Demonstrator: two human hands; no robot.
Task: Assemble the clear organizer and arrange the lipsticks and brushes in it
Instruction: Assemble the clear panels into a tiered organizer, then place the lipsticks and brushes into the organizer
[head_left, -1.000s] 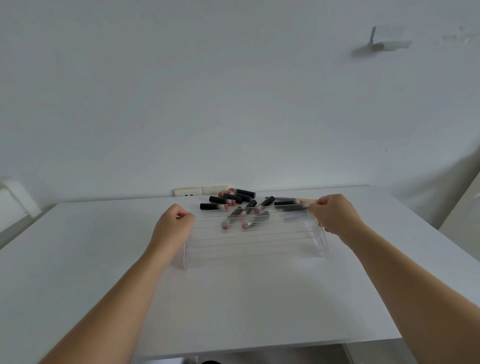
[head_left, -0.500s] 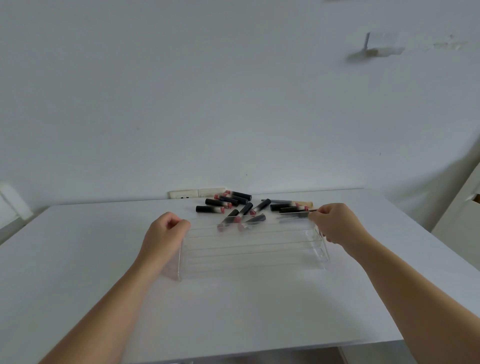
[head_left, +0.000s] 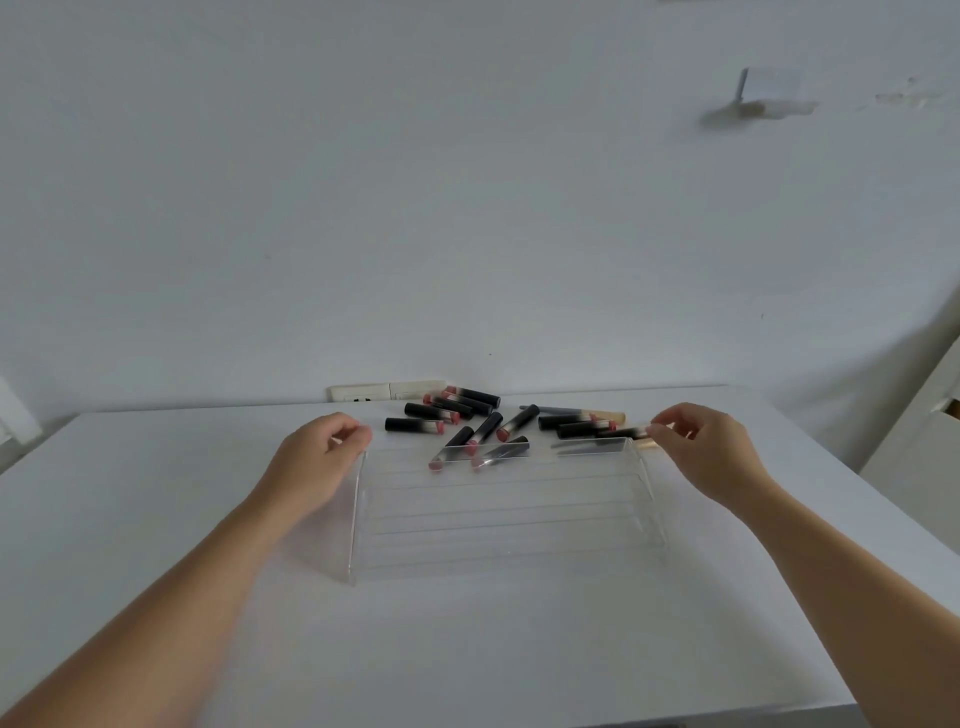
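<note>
Organizer (head_left: 506, 512), clear and ribbed, lies between loosely curled, empty left (head_left: 317, 462) and right (head_left: 709, 457) grips.

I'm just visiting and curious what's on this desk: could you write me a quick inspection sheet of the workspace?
Surface: white table, set against a white wall.
Job's things: clear organizer lies near the middle; lipsticks and brushes lie loose behind it, none slotted in yet.
Clutter: nothing seen.
Hands: left hand at the organizer's left top corner, right hand at its right top corner; whether the fingers grip is unclear.
Cables: nothing seen; a wall socket sits behind the table.
Surroundings: white furniture at right.
</note>
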